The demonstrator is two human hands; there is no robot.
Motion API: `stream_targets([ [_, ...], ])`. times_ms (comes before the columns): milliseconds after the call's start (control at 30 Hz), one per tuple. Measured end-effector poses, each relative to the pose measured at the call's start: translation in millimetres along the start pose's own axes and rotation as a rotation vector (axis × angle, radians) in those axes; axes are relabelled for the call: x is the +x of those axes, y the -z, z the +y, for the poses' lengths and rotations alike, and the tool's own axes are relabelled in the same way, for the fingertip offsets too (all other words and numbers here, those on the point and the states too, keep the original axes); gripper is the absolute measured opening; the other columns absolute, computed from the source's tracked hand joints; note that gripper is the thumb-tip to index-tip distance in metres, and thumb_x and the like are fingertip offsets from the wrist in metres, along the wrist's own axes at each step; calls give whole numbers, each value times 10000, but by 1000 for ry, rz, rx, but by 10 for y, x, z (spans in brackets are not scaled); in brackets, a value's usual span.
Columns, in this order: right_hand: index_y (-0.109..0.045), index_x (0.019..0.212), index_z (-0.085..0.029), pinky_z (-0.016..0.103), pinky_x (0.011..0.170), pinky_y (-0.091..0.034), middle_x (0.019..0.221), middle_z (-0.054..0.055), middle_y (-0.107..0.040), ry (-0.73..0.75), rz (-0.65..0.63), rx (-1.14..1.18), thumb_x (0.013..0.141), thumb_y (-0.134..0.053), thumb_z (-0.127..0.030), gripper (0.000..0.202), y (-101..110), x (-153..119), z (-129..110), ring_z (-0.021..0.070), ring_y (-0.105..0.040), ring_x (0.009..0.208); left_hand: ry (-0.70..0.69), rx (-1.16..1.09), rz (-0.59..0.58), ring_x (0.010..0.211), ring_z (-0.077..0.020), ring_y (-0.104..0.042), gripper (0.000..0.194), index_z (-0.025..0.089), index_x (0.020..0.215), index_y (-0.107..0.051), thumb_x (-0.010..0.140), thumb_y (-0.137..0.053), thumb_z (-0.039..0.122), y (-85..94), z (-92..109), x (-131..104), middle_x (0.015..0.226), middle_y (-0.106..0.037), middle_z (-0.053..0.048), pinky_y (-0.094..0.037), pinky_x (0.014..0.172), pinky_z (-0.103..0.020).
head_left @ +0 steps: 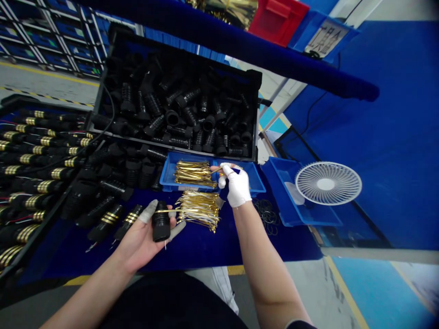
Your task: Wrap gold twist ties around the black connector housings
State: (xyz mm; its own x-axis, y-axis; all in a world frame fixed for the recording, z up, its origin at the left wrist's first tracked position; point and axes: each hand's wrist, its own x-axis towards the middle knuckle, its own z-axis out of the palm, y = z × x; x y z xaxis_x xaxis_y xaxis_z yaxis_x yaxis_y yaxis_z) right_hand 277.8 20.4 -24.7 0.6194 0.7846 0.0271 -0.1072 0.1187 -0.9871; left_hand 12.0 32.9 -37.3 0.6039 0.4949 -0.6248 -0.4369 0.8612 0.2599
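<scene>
My left hand (142, 240), with pale finger cots on some fingers, is closed around a black ribbed cylinder (161, 223). A thin gold strip lies across that cylinder, running toward a loose pile of gold strips (199, 210) on the blue cloth. My right hand (238, 185), in a white glove, is over the blue divided tray (168, 183). Its thumb and fingers pinch what looks like a thin gold strip (216, 169). A second bundle of gold strips (192, 173) lies in the tray's left compartment. Two black cylinders with gold bands (109, 218) rest left of my left hand.
Behind the tray stands a large black crate (255, 123) full of black ribbed parts. Banded cylinders with wires (37, 171) fill a rack at left. To the right are dark rings (267, 214), a blue bin (284, 210) and a white fan (328, 183). A padded blue bar (308, 73) crosses above.
</scene>
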Motion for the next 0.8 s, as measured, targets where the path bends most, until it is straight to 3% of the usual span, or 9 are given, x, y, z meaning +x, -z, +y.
stream_targets([
  [67,-592,855,-177,211,343,-345,754,55,-770,-103,-54,69,726,-763,-414,319,48,-40,67,71,-443,341,0,23,-21,758,-188,-704,265,116,1111,-654,973,-589,333,-27,-22,14,935,-690,-85,-598,914,-509],
  [133,-596,858,-181,207,349,-358,775,57,-776,-116,-60,83,716,-773,-403,318,50,-64,89,69,-456,348,-7,49,-44,743,-176,-690,281,112,1118,-652,968,-597,344,-60,-44,21,937,-678,-88,-600,907,-498],
  [233,-570,904,-203,186,374,-357,890,63,-790,-45,76,267,747,-746,-375,292,44,-56,36,49,-438,382,-24,69,-63,726,-156,-662,282,122,1120,-648,979,-575,355,-88,-48,9,960,-663,-97,-619,836,-444],
  [333,-551,905,-209,168,376,-339,969,67,-788,-107,127,496,716,-766,-311,304,32,-42,22,34,-404,403,-79,79,-59,700,-138,-629,269,130,1103,-649,992,-549,354,-82,-20,-20,931,-642,-85,-624,745,-380],
  [433,-564,887,-198,180,361,-331,936,77,-786,-215,41,456,688,-793,-283,315,-24,-70,90,46,-402,400,-125,102,-49,691,-128,-609,263,132,1089,-652,996,-540,351,-70,9,-40,922,-633,-78,-614,713,-348],
  [533,-564,874,-207,184,372,-326,1002,71,-774,-222,-11,447,726,-775,-303,275,-64,-116,57,40,-360,409,-140,137,-46,689,-128,-606,265,139,1089,-655,997,-537,358,-73,17,-47,910,-631,-73,-602,681,-323],
  [633,-556,876,-236,174,398,-301,1085,14,-732,-108,-39,524,795,-726,-302,199,-49,-217,-154,30,-255,427,-188,210,-20,691,-140,-619,267,162,1103,-658,986,-558,380,-96,-2,-55,852,-624,-49,-588,636,-295],
  [700,-577,897,-254,188,411,-296,1025,-13,-703,-12,-106,476,837,-703,-316,153,-45,-356,-306,36,-243,429,-253,262,17,702,-148,-637,290,172,1117,-661,965,-592,409,-122,-32,-64,850,-640,-41,-587,640,-283],
  [800,-653,886,-238,226,483,-378,871,-17,-666,90,-323,144,860,-713,-321,106,-102,-648,-398,63,-414,476,-334,318,25,731,-159,-664,414,155,1139,-669,909,-650,500,-179,-102,-84,881,-688,-56,-588,696,-275],
])
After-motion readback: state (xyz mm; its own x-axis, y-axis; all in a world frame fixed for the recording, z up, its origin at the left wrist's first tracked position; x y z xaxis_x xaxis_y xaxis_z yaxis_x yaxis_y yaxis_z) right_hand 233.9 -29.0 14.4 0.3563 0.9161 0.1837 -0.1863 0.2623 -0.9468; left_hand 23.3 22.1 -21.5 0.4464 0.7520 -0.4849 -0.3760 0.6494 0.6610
